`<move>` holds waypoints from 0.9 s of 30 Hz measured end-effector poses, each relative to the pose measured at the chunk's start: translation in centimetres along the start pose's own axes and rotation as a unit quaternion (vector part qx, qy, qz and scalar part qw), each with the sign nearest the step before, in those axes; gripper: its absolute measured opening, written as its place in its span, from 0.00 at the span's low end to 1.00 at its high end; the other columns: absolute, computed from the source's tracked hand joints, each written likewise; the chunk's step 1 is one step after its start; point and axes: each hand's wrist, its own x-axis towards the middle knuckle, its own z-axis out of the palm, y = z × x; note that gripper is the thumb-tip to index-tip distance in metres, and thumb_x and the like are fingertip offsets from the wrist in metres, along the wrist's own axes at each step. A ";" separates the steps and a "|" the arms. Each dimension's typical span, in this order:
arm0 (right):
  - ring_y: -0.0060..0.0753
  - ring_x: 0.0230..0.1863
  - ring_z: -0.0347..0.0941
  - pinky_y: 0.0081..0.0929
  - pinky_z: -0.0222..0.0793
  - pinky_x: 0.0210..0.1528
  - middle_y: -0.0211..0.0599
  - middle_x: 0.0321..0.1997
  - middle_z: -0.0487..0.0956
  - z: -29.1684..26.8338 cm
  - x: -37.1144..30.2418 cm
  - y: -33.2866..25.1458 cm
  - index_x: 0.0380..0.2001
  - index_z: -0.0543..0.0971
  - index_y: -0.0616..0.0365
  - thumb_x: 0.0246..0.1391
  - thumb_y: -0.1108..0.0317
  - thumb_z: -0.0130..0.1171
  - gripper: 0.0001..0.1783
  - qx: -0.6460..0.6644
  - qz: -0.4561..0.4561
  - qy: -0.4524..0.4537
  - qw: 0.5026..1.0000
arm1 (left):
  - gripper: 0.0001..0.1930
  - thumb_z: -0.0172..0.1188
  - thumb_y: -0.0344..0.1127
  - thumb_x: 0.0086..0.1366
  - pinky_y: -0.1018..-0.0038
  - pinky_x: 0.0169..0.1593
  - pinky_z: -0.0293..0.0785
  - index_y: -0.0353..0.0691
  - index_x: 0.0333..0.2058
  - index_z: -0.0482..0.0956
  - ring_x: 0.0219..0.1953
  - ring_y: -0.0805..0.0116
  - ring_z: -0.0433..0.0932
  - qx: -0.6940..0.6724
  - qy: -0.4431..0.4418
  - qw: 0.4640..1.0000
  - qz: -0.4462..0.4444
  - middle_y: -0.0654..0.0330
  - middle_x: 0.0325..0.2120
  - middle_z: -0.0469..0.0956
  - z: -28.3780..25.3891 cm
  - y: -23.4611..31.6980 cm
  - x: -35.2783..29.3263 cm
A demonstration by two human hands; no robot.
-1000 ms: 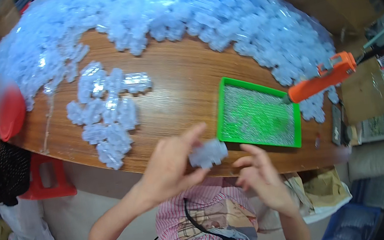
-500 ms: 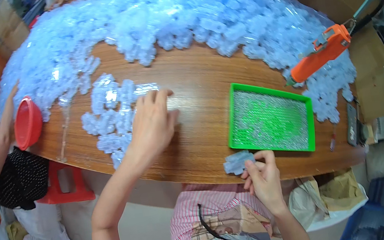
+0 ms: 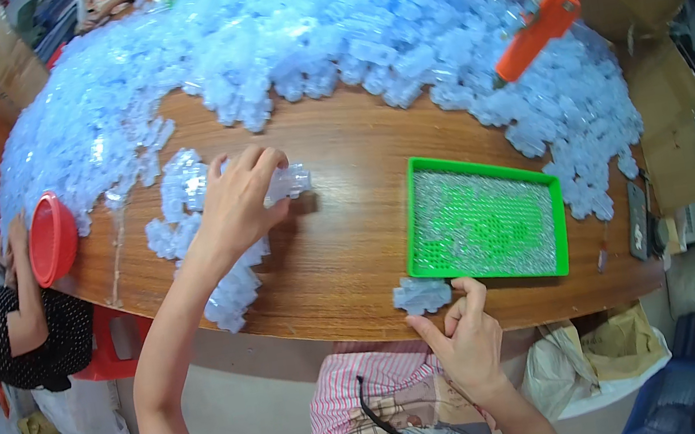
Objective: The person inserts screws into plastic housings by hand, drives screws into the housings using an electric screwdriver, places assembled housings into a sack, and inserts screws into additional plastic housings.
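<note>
My left hand is over the table with its fingers curled around a clear bluish plastic piece, gripping it between thumb and fingers. Beside and under that wrist lies a small group of similar clear pieces. Near the front edge of the table, my right hand has its thumb and index finger spread, with nothing between them. Just past its fingertips another clear plastic piece rests on the wood. Directly behind this piece stands a green tray full of small shiny metal parts.
A large heap of clear bluish plastic pieces covers the table's far side. An orange power screwdriver hangs at the right. On the left, a red bowl sits near a seated person in black. Cardboard stands at right.
My right hand has let go of the clear piece and opened. The left hand has moved slightly left and now grips a piece. The orange screwdriver appears higher and further left.
</note>
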 end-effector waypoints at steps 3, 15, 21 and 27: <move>0.25 0.20 0.67 0.25 0.64 0.22 0.31 0.23 0.70 -1.9 -0.5 -0.3 0.49 0.63 0.62 0.47 0.55 0.69 0.35 0.141 0.030 -0.031 0.989 | 0.21 0.65 0.32 0.49 0.61 0.42 0.73 0.41 0.43 0.70 0.44 0.52 0.74 -0.205 -0.057 0.977 -0.011 0.55 0.40 0.71 -1.7 7.0 -2.0; 0.20 0.31 0.70 0.17 0.71 0.31 0.38 0.39 0.72 -3.9 -1.2 5.2 0.50 0.61 0.63 0.62 0.71 0.50 0.16 0.445 0.138 0.019 0.885 | 0.43 0.73 0.36 0.43 0.61 0.48 0.71 0.33 0.56 0.58 0.48 0.46 0.70 -0.259 -0.069 0.963 -0.030 0.45 0.47 0.66 1.6 16.4 -6.4; 0.19 0.22 0.70 0.15 0.68 0.19 0.36 0.29 0.74 -2.7 -0.3 5.4 0.48 0.59 0.62 0.60 0.68 0.55 0.20 0.338 0.153 0.040 0.928 | 0.37 0.67 0.28 0.50 0.62 0.47 0.71 0.32 0.57 0.56 0.45 0.47 0.73 -0.350 -0.113 0.928 -0.062 0.44 0.43 0.69 4.1 15.0 -6.7; 0.22 0.20 0.69 0.22 0.65 0.24 0.36 0.20 0.75 -2.4 -0.2 5.5 0.41 0.66 0.62 0.53 0.66 0.63 0.19 0.175 0.159 0.061 0.970 | 0.39 0.66 0.27 0.50 0.60 0.50 0.69 0.30 0.58 0.55 0.49 0.44 0.71 -0.355 -0.116 0.926 -0.048 0.39 0.48 0.68 4.0 14.7 -6.8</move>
